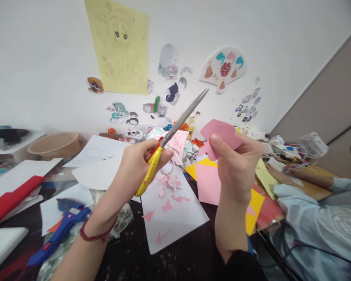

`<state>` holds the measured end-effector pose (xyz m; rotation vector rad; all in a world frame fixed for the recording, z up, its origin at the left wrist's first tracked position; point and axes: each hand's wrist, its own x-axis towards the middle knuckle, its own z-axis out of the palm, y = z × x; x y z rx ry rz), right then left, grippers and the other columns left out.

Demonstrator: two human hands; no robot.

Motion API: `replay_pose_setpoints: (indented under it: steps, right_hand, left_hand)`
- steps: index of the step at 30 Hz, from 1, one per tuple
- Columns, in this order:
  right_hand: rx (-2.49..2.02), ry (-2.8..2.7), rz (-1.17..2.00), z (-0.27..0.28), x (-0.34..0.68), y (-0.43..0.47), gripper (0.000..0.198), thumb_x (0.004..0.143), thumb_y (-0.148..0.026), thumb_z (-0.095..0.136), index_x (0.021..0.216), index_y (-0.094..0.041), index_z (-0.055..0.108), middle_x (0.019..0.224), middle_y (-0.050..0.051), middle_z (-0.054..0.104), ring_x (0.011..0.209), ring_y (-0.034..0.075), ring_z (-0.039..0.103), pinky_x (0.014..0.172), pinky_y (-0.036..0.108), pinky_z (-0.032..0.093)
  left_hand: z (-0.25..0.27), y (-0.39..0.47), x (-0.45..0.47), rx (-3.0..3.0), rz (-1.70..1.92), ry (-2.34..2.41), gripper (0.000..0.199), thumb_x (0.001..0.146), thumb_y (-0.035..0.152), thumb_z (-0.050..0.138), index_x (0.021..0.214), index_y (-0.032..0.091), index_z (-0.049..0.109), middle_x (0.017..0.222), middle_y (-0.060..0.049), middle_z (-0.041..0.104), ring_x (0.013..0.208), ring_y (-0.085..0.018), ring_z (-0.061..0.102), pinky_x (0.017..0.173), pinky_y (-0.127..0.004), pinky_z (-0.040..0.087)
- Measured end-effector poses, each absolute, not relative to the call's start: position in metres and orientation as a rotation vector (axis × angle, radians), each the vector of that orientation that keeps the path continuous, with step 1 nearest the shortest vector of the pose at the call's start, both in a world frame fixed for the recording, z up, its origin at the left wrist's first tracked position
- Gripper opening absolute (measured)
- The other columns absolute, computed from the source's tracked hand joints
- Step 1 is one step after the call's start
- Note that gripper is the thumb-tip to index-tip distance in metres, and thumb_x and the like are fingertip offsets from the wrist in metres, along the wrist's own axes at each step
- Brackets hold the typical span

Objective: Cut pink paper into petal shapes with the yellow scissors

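My left hand (136, 166) is closed around the yellow and red handles of a pair of scissors (185, 118). The blades look closed together and point up and to the right. My right hand (236, 166) pinches a cut piece of pink paper (220, 130) between thumb and fingers, with the blade tips apart from it. Beneath both hands, a white sheet (178, 218) lies on the dark table, with pink scraps (167, 205) scattered over it. A larger pink sheet (207, 185) rests partly behind my right wrist, over yellow paper.
At left lie a blue glue gun (61, 230), a red-handled object (16, 199) and white sheets (98, 171). A round tan bowl (54, 144) stands behind them. Craft clutter lines the wall. A person's sleeve (304, 218) and arms are at right, near a black cable (312, 246).
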<state>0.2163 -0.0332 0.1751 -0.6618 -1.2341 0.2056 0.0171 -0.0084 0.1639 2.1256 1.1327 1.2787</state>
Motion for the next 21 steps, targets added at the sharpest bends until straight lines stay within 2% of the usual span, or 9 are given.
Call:
replay_pose_setpoints:
  steps: [3, 6, 8, 10, 13, 16, 21]
  right_hand:
    - [-0.697, -1.247, 0.252, 0.175, 0.220, -0.031, 0.043, 0.076, -0.034, 0.081, 0.047, -0.019, 0.054, 0.046, -0.005, 0.045, 0.047, 0.009, 0.045, 0.051, 0.028, 0.037]
    - [-0.699, -1.267, 0.278, 0.175, 0.221, -0.030, 0.043, 0.076, -0.034, 0.081, 0.046, -0.020, 0.054, 0.045, -0.005, 0.044, 0.046, 0.010, 0.045, 0.051, 0.029, 0.039]
    - [-0.697, -1.286, 0.288, 0.174, 0.221, -0.029, 0.043, 0.075, -0.034, 0.081, 0.046, -0.019, 0.054, 0.044, -0.005, 0.045, 0.045, 0.009, 0.045, 0.050, 0.028, 0.039]
    - [-0.696, -1.297, 0.288, 0.173, 0.220, -0.028, 0.041, 0.075, -0.034, 0.081, 0.047, -0.019, 0.056, 0.044, -0.005, 0.046, 0.046, 0.009, 0.046, 0.050, 0.028, 0.039]
    - [-0.668, -1.294, 0.257, 0.172, 0.218, -0.026, 0.036, 0.075, -0.034, 0.082, 0.050, -0.020, 0.060, 0.046, -0.005, 0.050, 0.049, 0.011, 0.051, 0.051, 0.028, 0.040]
    - [-0.633, -1.310, 0.234, 0.173, 0.216, -0.027, 0.034, 0.076, -0.031, 0.082, 0.050, -0.020, 0.061, 0.047, -0.005, 0.054, 0.049, 0.010, 0.052, 0.050, 0.028, 0.040]
    - [-0.643, -1.349, 0.248, 0.176, 0.212, -0.033, 0.027, 0.077, -0.030, 0.081, 0.055, -0.022, 0.067, 0.052, -0.004, 0.061, 0.049, 0.010, 0.053, 0.048, 0.029, 0.042]
  left_hand:
    - [0.162, 0.003, 0.015, 2.165, 1.308, 1.380, 0.036, 0.085, 0.055, 0.059, 0.074, 0.021, 0.057, 0.055, 0.002, 0.046, 0.051, -0.014, 0.040, 0.052, -0.028, 0.026]
    - [0.159, 0.013, 0.015, 2.193, 1.409, 1.570, 0.030, 0.079, 0.049, 0.068, 0.081, 0.021, 0.056, 0.070, -0.002, 0.057, 0.060, -0.017, 0.047, 0.056, -0.029, 0.028]
    - [0.157, 0.017, 0.014, 2.193, 1.445, 1.533, 0.032, 0.079, 0.044, 0.069, 0.096, 0.021, 0.055, 0.081, -0.003, 0.059, 0.066, -0.018, 0.050, 0.058, -0.029, 0.031]
    - [0.156, 0.017, 0.012, 2.174, 1.435, 1.363, 0.033, 0.082, 0.041, 0.064, 0.105, 0.021, 0.051, 0.083, -0.002, 0.056, 0.066, -0.017, 0.049, 0.058, -0.029, 0.034]
    - [0.158, 0.011, 0.010, 2.181, 1.344, 1.026, 0.021, 0.089, 0.041, 0.053, 0.097, 0.022, 0.050, 0.077, 0.000, 0.048, 0.063, -0.014, 0.042, 0.056, -0.029, 0.034]
    - [0.163, 0.001, 0.009, 2.242, 1.239, 0.912, 0.024, 0.088, 0.044, 0.052, 0.093, 0.022, 0.047, 0.070, 0.003, 0.042, 0.060, -0.014, 0.037, 0.054, -0.029, 0.030]
    - [0.167, -0.006, 0.012, 2.310, 1.161, 0.893, 0.032, 0.086, 0.048, 0.055, 0.095, 0.020, 0.046, 0.076, 0.002, 0.047, 0.063, -0.014, 0.039, 0.058, -0.030, 0.032]
